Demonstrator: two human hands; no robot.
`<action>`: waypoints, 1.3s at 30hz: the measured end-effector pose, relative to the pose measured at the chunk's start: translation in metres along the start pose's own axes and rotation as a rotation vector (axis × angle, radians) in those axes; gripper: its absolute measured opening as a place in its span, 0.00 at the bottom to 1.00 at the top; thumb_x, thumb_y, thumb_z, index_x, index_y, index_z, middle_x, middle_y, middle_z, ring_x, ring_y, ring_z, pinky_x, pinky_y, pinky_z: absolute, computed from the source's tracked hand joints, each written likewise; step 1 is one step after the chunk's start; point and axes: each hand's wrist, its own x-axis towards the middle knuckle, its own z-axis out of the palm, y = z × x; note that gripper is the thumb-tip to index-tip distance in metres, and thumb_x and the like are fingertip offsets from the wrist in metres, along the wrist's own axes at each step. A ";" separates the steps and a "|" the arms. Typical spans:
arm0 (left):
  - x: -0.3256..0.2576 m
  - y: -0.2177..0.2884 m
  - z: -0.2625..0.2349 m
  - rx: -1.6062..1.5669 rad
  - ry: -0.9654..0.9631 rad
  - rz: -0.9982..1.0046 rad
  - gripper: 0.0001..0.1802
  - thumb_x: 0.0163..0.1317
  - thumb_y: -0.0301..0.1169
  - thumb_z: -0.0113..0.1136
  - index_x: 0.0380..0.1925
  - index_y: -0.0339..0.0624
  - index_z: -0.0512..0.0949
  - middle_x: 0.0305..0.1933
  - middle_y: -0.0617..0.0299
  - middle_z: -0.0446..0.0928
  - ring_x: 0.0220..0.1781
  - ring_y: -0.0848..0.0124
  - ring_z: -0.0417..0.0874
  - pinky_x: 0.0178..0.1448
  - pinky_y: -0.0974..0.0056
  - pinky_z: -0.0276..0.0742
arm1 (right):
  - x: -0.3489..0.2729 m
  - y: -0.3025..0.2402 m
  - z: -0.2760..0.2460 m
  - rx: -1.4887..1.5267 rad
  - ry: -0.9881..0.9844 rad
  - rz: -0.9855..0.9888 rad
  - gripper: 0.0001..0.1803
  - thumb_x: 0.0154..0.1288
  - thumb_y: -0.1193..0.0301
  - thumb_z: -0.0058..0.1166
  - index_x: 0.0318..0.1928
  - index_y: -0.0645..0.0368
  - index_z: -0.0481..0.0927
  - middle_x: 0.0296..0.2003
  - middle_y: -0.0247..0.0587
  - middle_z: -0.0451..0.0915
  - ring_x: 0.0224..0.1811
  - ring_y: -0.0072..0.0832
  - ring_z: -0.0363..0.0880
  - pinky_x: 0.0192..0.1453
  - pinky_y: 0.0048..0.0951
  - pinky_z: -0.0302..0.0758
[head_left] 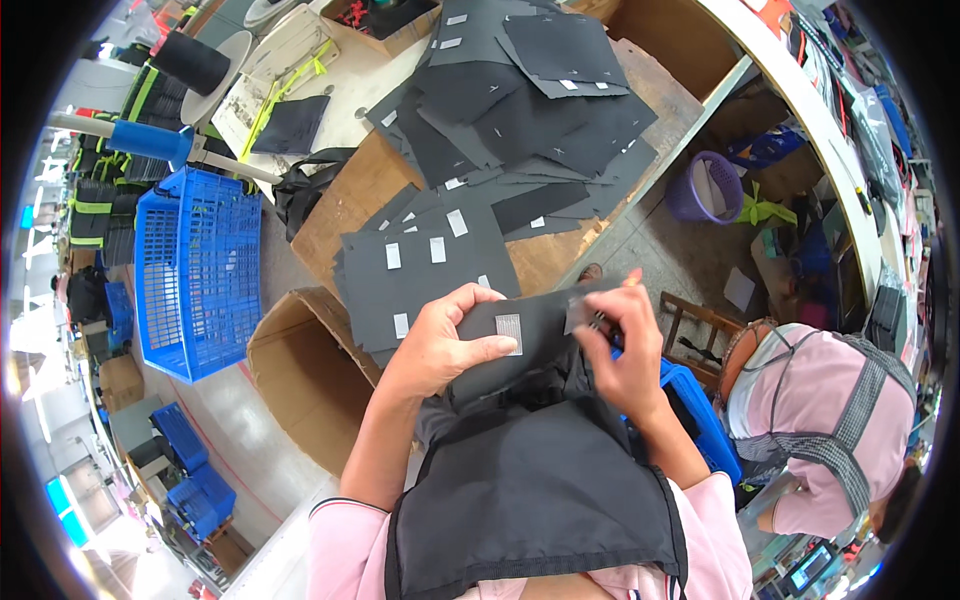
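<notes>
Workshop clutter fills the frame, and I read it from my own lap outward. Lowest in the picture a dark apron (530, 500) covers my front between pink sleeves. Just above it, in the centre, I hold a folded black fabric piece (535, 335) with both hands. My left hand (440, 345) grips its left end, thumb lying across the top beside a small white label (509, 333), fingers curled underneath and clenched on the cloth. My right hand (625, 355) is closed on the right end, its fingers (600, 318) pinching the upper edge where a second pale tab shows; the piece spans the gap between the two hands.

Left of my forearm stands an open cardboard box (300, 380), and beyond it, at the left of the frame, a blue plastic basket (195, 270). At the lower right another person in a pink top (830, 420) bends over, beside a blue crate (705, 420).

Directly above my hands the wooden surface (350, 200) carries a stack of black cut panels (425, 265) with white tags, close to my knuckles. Farther up lies a wider spread of black panels (540, 100). At the upper right a purple bucket (705, 187) sits on the floor.
</notes>
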 end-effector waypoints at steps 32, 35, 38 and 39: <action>0.014 -0.003 -0.002 -0.427 0.103 0.208 0.18 0.47 0.19 0.68 0.37 0.41 0.72 0.36 0.62 0.78 0.37 0.74 0.79 0.44 0.68 0.75 | -0.037 0.046 0.044 1.368 -0.231 1.169 0.20 0.68 0.64 0.49 0.56 0.62 0.70 0.33 0.33 0.75 0.14 0.12 0.59 0.15 0.16 0.54; 0.009 -0.015 0.002 -0.499 0.153 0.226 0.18 0.46 0.18 0.68 0.35 0.41 0.71 0.37 0.62 0.78 0.39 0.73 0.79 0.45 0.67 0.76 | -0.022 0.049 0.046 1.528 -0.226 1.102 0.20 0.67 0.66 0.51 0.55 0.63 0.71 0.26 0.28 0.72 0.13 0.11 0.57 0.15 0.15 0.52; -0.012 -0.049 -0.030 -0.293 0.063 0.193 0.24 0.43 0.19 0.69 0.44 0.36 0.72 0.44 0.58 0.78 0.47 0.67 0.79 0.52 0.63 0.74 | 0.002 0.048 0.038 1.297 -0.059 1.007 0.20 0.61 0.74 0.56 0.54 0.64 0.72 0.22 0.23 0.69 0.12 0.09 0.53 0.15 0.14 0.49; -0.017 -0.055 -0.038 -0.051 0.050 0.171 0.28 0.43 0.21 0.69 0.48 0.33 0.72 0.48 0.56 0.77 0.50 0.64 0.78 0.55 0.61 0.73 | 0.006 0.051 0.034 1.269 -0.025 0.946 0.20 0.61 0.76 0.56 0.54 0.64 0.72 0.22 0.23 0.68 0.12 0.09 0.54 0.15 0.14 0.49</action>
